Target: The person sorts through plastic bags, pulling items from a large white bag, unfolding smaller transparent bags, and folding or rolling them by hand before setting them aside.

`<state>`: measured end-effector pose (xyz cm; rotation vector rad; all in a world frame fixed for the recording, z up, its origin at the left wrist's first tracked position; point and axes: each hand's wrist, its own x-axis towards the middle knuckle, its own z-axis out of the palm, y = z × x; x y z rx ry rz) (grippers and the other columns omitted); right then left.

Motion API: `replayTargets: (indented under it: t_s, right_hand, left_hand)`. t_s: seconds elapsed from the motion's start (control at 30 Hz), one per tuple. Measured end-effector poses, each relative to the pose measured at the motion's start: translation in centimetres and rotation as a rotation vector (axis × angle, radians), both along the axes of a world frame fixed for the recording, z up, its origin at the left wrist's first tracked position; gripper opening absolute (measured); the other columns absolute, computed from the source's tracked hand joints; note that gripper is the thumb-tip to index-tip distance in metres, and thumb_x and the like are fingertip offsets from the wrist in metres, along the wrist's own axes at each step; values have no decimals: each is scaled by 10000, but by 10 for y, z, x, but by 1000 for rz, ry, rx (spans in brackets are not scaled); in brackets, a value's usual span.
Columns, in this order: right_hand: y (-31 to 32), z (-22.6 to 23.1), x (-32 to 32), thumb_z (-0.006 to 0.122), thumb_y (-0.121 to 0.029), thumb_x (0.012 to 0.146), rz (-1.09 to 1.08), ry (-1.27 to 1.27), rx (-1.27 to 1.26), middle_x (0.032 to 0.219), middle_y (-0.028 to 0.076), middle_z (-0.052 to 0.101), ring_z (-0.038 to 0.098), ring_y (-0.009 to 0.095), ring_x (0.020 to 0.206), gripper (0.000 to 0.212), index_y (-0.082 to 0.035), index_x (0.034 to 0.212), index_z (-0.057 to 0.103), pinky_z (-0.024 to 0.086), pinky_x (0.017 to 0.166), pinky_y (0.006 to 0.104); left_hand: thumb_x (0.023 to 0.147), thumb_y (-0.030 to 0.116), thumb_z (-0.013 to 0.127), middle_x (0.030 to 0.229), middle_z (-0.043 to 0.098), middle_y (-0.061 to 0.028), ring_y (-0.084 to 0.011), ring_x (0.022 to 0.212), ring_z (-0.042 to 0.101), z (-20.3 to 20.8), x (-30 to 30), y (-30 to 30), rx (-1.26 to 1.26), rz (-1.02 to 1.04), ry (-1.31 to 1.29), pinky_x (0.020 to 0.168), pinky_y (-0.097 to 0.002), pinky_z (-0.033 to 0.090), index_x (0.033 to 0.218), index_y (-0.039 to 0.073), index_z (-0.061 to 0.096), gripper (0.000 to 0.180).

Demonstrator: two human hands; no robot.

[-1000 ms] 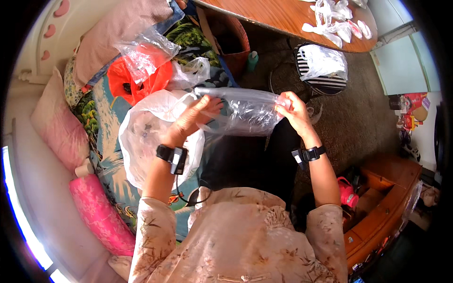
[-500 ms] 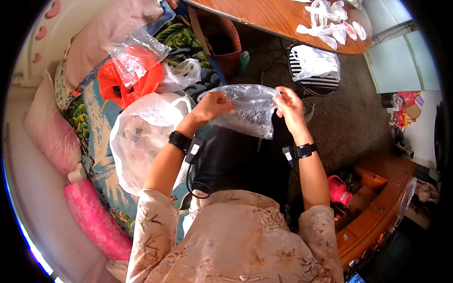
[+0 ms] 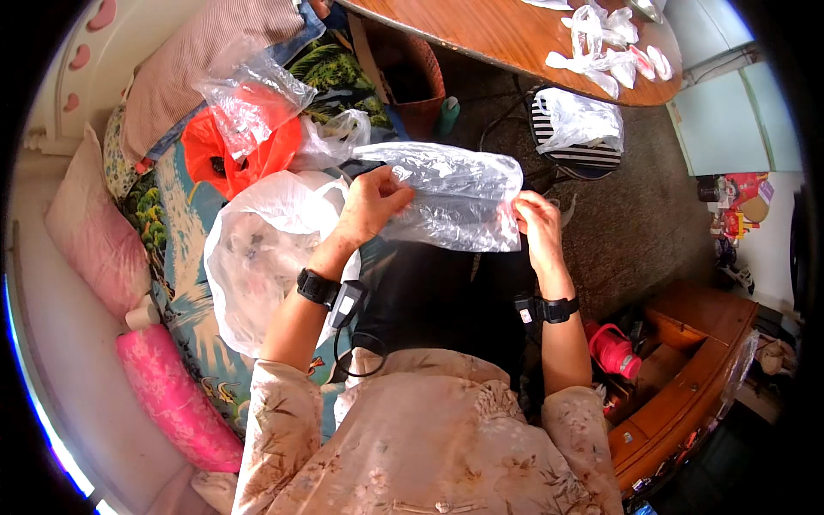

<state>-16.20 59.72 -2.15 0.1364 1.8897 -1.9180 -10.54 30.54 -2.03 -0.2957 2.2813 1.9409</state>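
Note:
A clear plastic bag [image 3: 463, 197] is stretched flat between my two hands, above my lap. My left hand [image 3: 373, 204] pinches its left end between thumb and fingers. At the right edge, my right hand [image 3: 537, 225] grips it with the fingertips. Close to my left forearm, a white plastic bag [image 3: 236, 215] stands open on the bed, with pale crumpled plastic inside. Behind it lie a red plastic bag [image 3: 202, 159], a crumpled clear bag [image 3: 257, 99] partly over the red one, and another translucent bag [image 3: 335, 139].
Knotted white plastic bags [image 3: 601, 64] lie on a wooden table [image 3: 481, 39] at the far right. Below it, a striped stool [image 3: 579, 159] carries a white bag. A reddish bin [image 3: 421, 81] stands beside the bed. An open wooden drawer unit [image 3: 687, 378] is at my right.
The clear bag has been drawn out flatter and wider. My right hand has dropped slightly along its right edge, and my left hand has turned with its back more visible.

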Motion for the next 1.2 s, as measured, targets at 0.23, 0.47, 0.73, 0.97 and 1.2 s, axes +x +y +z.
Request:
replayTargets:
  t_s: [0.23,0.47,0.73,0.97,1.2]
  right_hand:
    - [-9,12,11,641,-193,974,67,75,21,861,32,690,636,69,715,229,-13,1107,686,505,619,209]
    - [0,21,14,603,-172,1001,-17,-5,-119,739,30,670,603,76,605,203,-4,1042,709,488,554,208]
    - [0,23,28,571,-128,1015,-60,373,-86,862,57,683,623,83,725,436,-89,1422,420,485,650,211]
    - [2,43,33,610,-74,983,93,511,42,1026,24,638,539,64,827,337,-15,1314,594,464,750,214]
    - [2,60,33,723,72,774,213,684,486,817,83,553,578,190,783,297,-22,1051,667,486,749,306]
  left_hand:
    - [891,145,721,738,670,-33,-75,660,598,10,2,2,-44,-34,-59,604,-249,479,860,-14,629,187]
    - [880,345,773,994,708,-71,-133,907,631,18,8,-5,311,-143,-106,898,-268,476,1126,-31,614,477]
    - [895,106,736,870,709,-112,-117,796,632,14,13,18,162,142,-138,750,-258,489,1205,-33,478,426]
    - [823,-15,719,887,599,-18,-104,890,589,56,26,21,-51,-193,144,845,-281,504,1428,104,452,672]
    - [798,-2,720,877,622,-53,-189,825,614,60,33,20,-506,-154,151,817,-298,494,1127,57,693,336]
